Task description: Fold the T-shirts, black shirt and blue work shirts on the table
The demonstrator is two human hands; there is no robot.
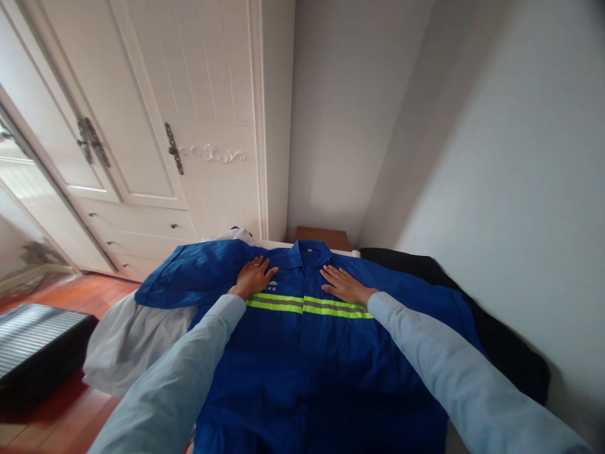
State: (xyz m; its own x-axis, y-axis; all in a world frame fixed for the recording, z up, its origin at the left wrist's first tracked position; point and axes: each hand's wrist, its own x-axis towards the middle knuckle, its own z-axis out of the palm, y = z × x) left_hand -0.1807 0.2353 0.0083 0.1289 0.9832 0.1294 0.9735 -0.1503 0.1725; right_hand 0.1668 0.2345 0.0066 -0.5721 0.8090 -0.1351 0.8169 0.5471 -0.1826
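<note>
A blue work jacket (302, 353) lies spread out face up, its collar at the far end and its sleeves out to both sides. A yellow-green and grey reflective band (305, 305) crosses its chest. My left hand (253, 276) rests flat on the upper chest, beside a small white printed emblem (271, 285). On the other side of the front placket, my right hand (346, 285) lies flat just above the band, fingers stretched toward the collar (309, 254). Neither hand grips the cloth.
White fabric (137, 340) hangs under the left sleeve. A black padded item (505, 353) lies along the right, by the grey wall (520, 189). A cream wardrobe (227, 94) stands behind at left. On the wooden floor (113, 296) sits a dark ridged case (42, 347).
</note>
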